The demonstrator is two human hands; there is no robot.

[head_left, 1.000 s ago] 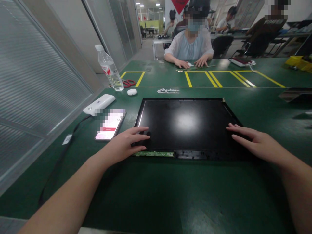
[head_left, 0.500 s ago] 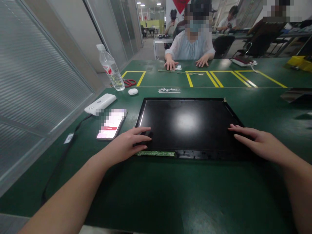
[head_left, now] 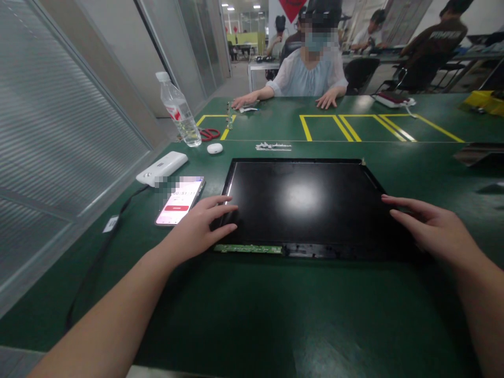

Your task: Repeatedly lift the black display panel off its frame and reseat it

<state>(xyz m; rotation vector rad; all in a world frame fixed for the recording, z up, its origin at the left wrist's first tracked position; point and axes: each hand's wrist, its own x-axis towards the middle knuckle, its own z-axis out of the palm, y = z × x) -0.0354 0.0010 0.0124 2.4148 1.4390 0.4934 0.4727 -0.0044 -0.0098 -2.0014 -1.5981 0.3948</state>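
A black display panel (head_left: pixel 307 202) lies flat on the green table, its glossy face up and a lamp's glare in the middle. A narrow green circuit board (head_left: pixel 250 249) runs along the left part of its near edge. My left hand (head_left: pixel 202 223) rests over the panel's left edge, fingers spread and tips on the dark surface. At the right edge is my right hand (head_left: pixel 435 223), its fingers stretched and apart from the thumb. Neither hand visibly encloses anything; how firmly they touch the rim cannot be seen.
Left of the panel lie a lit phone (head_left: pixel 179 202), a white power bank (head_left: pixel 163 168) with a strap, a small white case (head_left: pixel 214 148), red-handled scissors (head_left: pixel 210 134) and a water bottle (head_left: pixel 180 113). White scraps (head_left: pixel 273 147) lie beyond it. A masked person (head_left: pixel 315 73) sits opposite.
My left hand has slid slightly outward to the left, my right hand outward to the right. Across the table, the co-worker's hand has swept thin strips and a white scrap leftward.
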